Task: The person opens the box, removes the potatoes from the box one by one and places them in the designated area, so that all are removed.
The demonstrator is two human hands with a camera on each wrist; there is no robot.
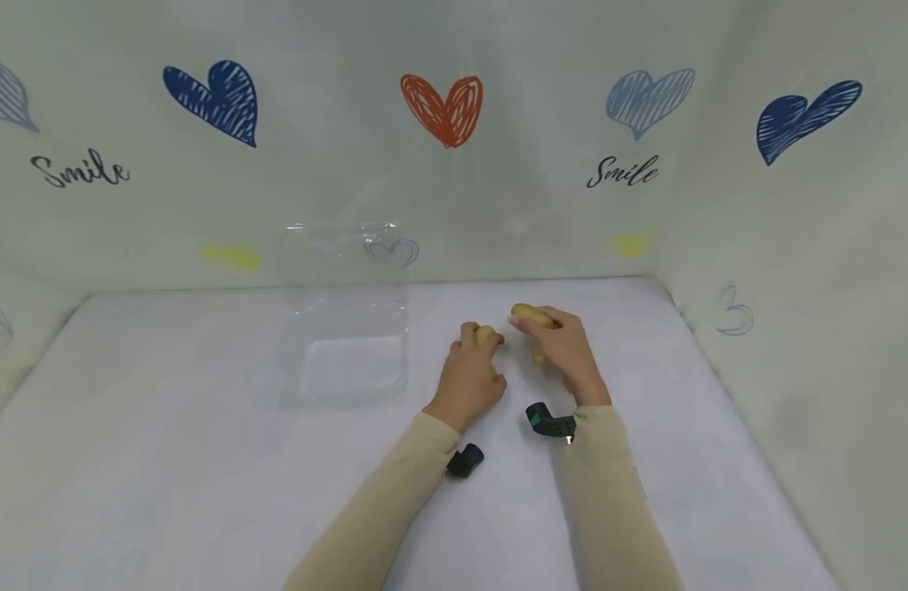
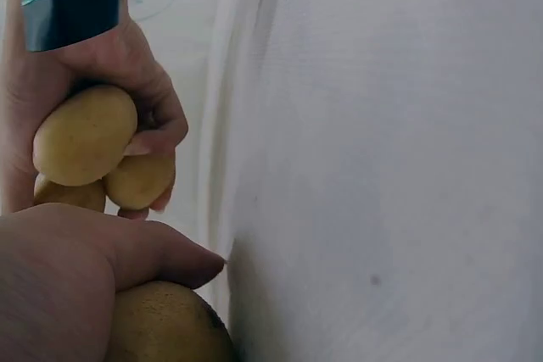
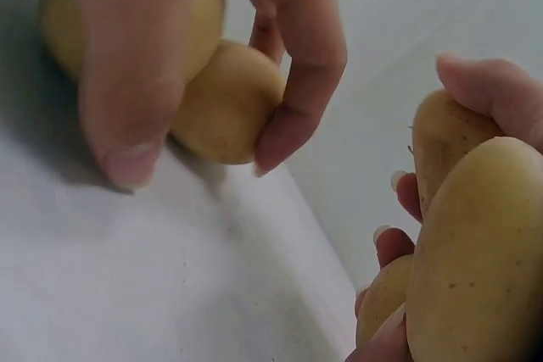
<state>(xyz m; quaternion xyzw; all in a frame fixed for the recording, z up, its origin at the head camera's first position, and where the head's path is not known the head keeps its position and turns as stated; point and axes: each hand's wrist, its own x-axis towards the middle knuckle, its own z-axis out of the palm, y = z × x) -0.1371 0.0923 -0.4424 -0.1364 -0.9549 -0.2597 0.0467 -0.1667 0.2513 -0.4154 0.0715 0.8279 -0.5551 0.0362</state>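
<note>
Close to the tabletop, my left hand [image 1: 467, 379] grips smooth yellow potatoes; one potato [image 1: 484, 333] shows between its fingers. The right wrist view shows two of them, a larger potato [image 3: 204, 19] behind the thumb and a smaller potato [image 3: 227, 106] by the fingertips. To its right, my right hand [image 1: 568, 345] holds three potatoes together above the table. A long potato [image 3: 479, 252] lies nearest that wrist camera, another potato [image 3: 445, 137] sits under the fingers, and the third potato [image 3: 386, 298] is partly hidden.
A clear plastic box [image 1: 291, 369] with its lid [image 1: 336, 254] raised stands left of my hands, near the back edge of the white table [image 1: 166, 460]. Behind rises a white sheet [image 1: 513, 197] printed with hearts. A black camera [image 1: 550, 422] juts from my right wrist.
</note>
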